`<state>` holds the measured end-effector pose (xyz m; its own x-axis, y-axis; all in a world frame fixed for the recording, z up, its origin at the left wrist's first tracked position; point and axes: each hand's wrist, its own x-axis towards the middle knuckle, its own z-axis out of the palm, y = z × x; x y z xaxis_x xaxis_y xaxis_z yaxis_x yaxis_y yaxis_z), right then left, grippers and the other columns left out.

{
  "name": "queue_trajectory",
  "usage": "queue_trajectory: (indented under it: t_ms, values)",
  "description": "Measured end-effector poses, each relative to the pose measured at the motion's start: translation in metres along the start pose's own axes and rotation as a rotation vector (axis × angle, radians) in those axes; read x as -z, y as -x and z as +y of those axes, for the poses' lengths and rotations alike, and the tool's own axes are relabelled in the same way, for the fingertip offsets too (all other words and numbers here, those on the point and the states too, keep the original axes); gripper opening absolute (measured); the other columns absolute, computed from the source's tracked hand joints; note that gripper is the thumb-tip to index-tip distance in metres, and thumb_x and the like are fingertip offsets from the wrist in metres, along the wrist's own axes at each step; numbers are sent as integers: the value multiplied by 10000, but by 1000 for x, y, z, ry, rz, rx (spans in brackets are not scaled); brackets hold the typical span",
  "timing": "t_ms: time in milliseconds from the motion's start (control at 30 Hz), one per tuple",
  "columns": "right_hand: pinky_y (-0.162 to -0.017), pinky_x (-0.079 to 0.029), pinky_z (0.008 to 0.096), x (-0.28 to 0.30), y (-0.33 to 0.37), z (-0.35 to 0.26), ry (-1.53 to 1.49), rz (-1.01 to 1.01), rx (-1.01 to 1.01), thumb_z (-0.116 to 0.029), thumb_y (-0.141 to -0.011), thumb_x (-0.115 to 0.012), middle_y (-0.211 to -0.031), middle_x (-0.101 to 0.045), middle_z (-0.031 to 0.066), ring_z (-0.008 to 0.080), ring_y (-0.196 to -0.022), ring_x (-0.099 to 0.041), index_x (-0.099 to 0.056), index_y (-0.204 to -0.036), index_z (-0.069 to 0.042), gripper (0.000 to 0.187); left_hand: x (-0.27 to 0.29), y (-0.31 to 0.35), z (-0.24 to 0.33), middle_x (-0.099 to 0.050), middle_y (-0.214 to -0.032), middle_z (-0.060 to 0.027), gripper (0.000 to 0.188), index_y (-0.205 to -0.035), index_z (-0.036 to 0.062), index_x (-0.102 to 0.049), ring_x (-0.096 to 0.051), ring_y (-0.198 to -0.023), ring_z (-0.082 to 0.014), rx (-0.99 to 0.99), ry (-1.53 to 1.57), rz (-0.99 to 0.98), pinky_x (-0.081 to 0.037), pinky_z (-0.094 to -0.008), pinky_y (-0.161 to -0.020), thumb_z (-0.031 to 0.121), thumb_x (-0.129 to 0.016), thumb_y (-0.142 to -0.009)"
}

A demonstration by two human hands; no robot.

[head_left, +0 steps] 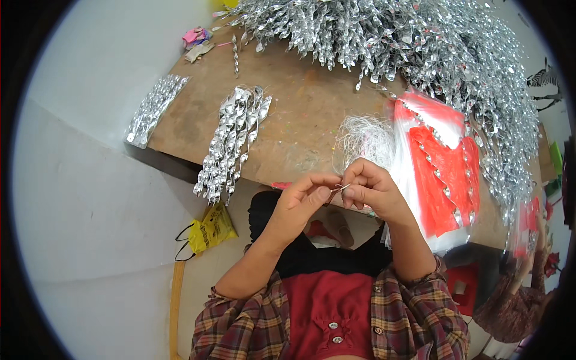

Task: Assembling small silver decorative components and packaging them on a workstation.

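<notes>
In front of my lap, at the table's near edge, my left hand (305,197) and my right hand (373,188) meet with fingertips pinched. Between them is a short, thin, pale strand (340,188); its exact kind is too small to make out. Just beyond my right hand lies a tangled pile of fine white thread (365,139). Left of my hands, a bunch of twisted silver foil strips (231,141) rests on the table, its lower ends hanging over the edge. To the right, red and white plastic bags (447,198) lie flat with twisted silver strips across them.
A large heap of silver spirals (384,36) covers the far and right side of the brown table (300,114). More silver strips (157,109) lie at the left corner. A yellow bag (213,229) is below the edge. Another person's sleeve (513,309) shows at right.
</notes>
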<state>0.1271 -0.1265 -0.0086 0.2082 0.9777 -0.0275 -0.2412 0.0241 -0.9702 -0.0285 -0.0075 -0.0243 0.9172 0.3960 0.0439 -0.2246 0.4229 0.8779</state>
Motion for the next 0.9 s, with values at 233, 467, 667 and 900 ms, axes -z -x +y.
queue_trajectory:
  t_ms: [233, 467, 667, 900]
  values:
    - [-492, -360, 162, -3, -1, 2, 46, -2, 5, -102, -862, -607, -702, -605, 29, 40, -561, -494, -510, -910, -46, 122, -1, -5, 3, -564, -1065, -61, 132, -989, 15, -573, -523, -934, -108, -64, -83, 11, -424, -254, -838, 119, -571, -907]
    - [-475, -379, 176, -7, -2, -1, 9, 69, 21, -119, -874, -593, -653, -587, 29, 59, -538, -523, -524, -935, -40, 122, 1, -10, 0, -499, -1123, -66, 77, -936, 24, -564, -496, -986, -124, -164, -264, 35, -409, -265, -860, 92, -562, -899]
    - [-454, -374, 164, -6, -4, -7, 32, -48, -54, -133, -905, -553, -688, -587, 31, 57, -548, -526, -566, -949, -42, 101, -1, -21, 1, -463, -1164, -88, 80, -951, 28, -556, -471, -1047, -147, -335, -476, 23, -397, -290, -892, 74, -567, -887]
    - [-394, -286, 165, -8, 0, -12, -225, 110, 21, -129, -898, -549, -633, -553, 39, 45, -441, -388, -527, -928, -57, 80, -7, -10, -33, -553, -1049, -74, 279, -1116, -1, -512, -558, -964, -150, -166, -223, 16, -434, -299, -872, 105, -608, -876]
